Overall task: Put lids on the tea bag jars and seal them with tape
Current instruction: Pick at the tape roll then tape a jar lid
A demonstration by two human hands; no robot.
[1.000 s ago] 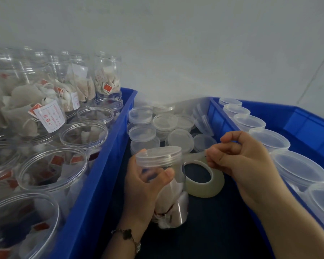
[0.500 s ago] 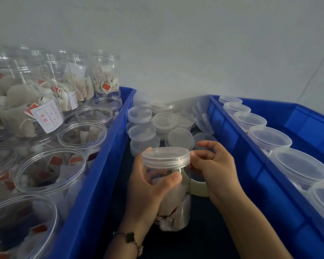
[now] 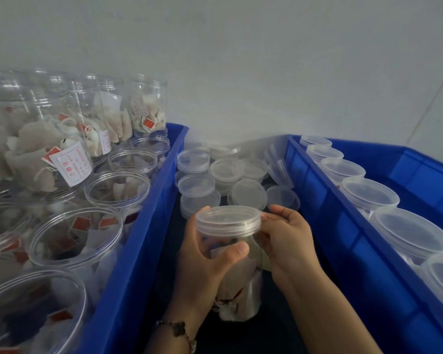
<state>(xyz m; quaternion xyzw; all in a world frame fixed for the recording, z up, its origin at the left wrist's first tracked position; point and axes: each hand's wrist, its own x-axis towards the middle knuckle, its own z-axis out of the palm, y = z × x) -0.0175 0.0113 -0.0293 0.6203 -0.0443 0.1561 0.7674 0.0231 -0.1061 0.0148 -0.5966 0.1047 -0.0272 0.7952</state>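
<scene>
A clear jar of tea bags [image 3: 241,292] stands in the middle blue bin, with a translucent lid [image 3: 228,221] on top. My left hand [image 3: 202,267] is wrapped around the jar just below the lid. My right hand [image 3: 289,241] is against the jar's right side, fingertips pinched at the lid's rim, holding the tape end there. Only a sliver of the yellowish tape roll [image 3: 266,261] shows under that hand; the clear tape itself is hard to make out.
Loose lids [image 3: 248,194] are piled at the far end of the middle bin. The left blue bin [image 3: 138,238] is packed with open jars of tea bags [image 3: 74,231]. The right blue bin [image 3: 343,238] holds a row of lidded jars [image 3: 368,195]. A white wall stands behind.
My right hand drew tape off the roll, then moved left to the jar's lid rim, covering the roll. My left hand kept hold of the jar and turned it slightly.
</scene>
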